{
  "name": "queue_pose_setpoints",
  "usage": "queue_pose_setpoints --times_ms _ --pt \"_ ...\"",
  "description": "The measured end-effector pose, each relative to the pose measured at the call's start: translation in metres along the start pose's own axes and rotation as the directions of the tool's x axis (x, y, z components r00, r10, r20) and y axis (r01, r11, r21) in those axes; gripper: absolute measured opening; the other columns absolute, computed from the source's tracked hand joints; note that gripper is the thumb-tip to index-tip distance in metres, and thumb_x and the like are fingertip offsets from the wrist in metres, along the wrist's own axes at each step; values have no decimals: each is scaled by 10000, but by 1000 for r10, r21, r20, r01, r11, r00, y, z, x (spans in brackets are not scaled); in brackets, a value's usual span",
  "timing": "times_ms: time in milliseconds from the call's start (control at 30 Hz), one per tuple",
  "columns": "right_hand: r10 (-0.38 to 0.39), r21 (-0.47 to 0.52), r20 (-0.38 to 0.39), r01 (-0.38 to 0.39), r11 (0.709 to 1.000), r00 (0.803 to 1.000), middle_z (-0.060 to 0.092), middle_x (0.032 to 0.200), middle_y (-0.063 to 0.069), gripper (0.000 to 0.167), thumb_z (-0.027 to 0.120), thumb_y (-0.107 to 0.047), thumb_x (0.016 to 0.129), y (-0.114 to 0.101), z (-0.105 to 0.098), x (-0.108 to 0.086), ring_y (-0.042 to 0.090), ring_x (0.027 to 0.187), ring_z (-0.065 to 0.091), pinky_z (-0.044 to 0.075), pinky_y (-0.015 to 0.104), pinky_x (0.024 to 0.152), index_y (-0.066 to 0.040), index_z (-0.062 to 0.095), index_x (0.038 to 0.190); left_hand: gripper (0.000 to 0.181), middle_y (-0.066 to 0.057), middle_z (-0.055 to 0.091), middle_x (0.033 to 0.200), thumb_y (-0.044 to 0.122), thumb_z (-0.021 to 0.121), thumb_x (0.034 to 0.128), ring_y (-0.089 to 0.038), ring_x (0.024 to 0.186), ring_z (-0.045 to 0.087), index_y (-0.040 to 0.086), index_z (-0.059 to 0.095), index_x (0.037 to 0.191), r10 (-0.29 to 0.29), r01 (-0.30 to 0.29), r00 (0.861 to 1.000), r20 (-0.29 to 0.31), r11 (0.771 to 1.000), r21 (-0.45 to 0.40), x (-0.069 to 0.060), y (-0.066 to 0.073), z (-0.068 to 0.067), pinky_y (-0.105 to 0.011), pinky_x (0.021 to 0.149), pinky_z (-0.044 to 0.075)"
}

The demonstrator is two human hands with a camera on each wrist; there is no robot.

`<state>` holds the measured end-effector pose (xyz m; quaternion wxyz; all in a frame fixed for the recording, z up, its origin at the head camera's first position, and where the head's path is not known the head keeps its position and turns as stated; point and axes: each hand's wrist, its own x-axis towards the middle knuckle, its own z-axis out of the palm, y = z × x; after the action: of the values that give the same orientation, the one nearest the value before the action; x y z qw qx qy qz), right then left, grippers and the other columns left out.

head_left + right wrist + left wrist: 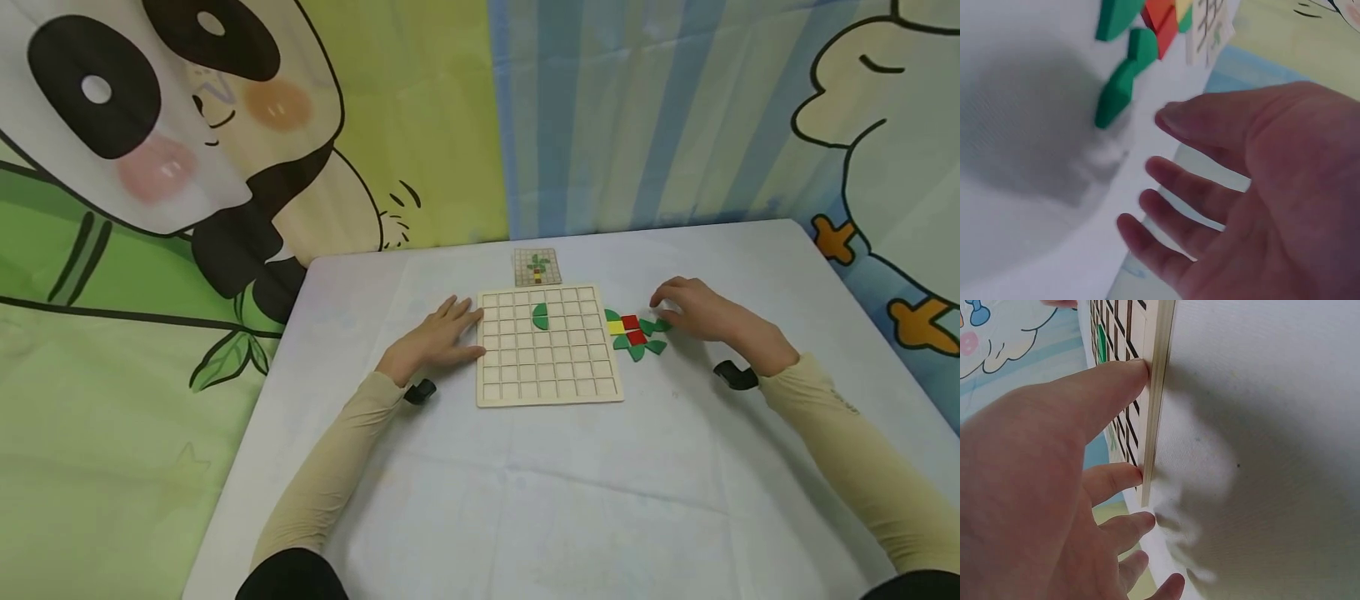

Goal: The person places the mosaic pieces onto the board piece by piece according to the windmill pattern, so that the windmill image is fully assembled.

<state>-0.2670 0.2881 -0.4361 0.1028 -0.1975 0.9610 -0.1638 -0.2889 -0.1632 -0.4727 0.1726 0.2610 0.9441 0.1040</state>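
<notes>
A square gridded wooden board (550, 363) lies on the white table, with two green quarter-round pieces (540, 316) in its upper part. My left hand (437, 340) touches the board's left edge with thumb and a finger, the other fingers spread, as the left wrist view shows too. Right of the board lie loose green (637, 352), red (630, 322) and yellow (617, 328) pieces. My right hand (697, 312) hovers just right of them, holding nothing, fingers loosely bent. In the right wrist view its fingers (1186, 119) are apart from the nearest green piece (1115, 94).
A small card (537, 267) with a plant pattern on a grid lies behind the board. Beyond the table's back edge hangs a cartoon-printed cloth (420, 125). A dark wrist device (736, 375) sits at my right wrist, another (420, 392) at my left.
</notes>
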Motion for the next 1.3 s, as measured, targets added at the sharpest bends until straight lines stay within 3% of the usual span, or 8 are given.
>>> queue_pose_setpoints --times_ms 267,567,900,1067,1300 --pt "-2 10 114 0 1000 993 553 1334 278 271 744 -46 872 13 0 -2 486 1243 455 380 677 1058 -37 684 1136 827 -108 82 1705 611 528 973 -325 1579 -53 213 206 1624 3 -3 1000 -2 1000 8 2 -1 0 -549 1264 133" --pt "1 -15 60 0 1000 998 566 1294 280 199 732 -67 885 15 8 2 471 1214 481 413 651 1052 -25 689 1075 831 -97 80 1707 619 525 970 -318 1580 -55 226 197 1625 -5 5 1000 0 1000 5 0 -1 0 -555 1262 135" --pt "-4 -61 13 5 998 1000 556 1314 279 209 745 -70 869 11 -2 4 465 1222 494 439 626 1040 -22 692 1065 835 -103 77 1706 622 522 971 -335 1578 -40 223 191 1627 2 -2 1000 0 1000 9 1 0 0 -548 1265 134" --pt "-54 -35 18 55 998 998 543 1358 241 203 726 -91 895 -7 -7 10 437 1274 465 434 612 1059 -50 683 1089 831 -113 84 1704 603 538 972 -342 1577 -35 209 207 1624 5 -5 1000 -4 1000 4 0 1 -2 -550 1264 136" --pt "-221 -12 49 222 975 974 535 1388 204 185 717 -132 931 -43 1 25 408 1313 450 439 570 1061 -85 667 1103 828 -131 97 1700 588 548 973 -361 1575 -25 192 218 1621 13 -13 1000 -8 1000 0 0 1 -2 -563 1258 143"
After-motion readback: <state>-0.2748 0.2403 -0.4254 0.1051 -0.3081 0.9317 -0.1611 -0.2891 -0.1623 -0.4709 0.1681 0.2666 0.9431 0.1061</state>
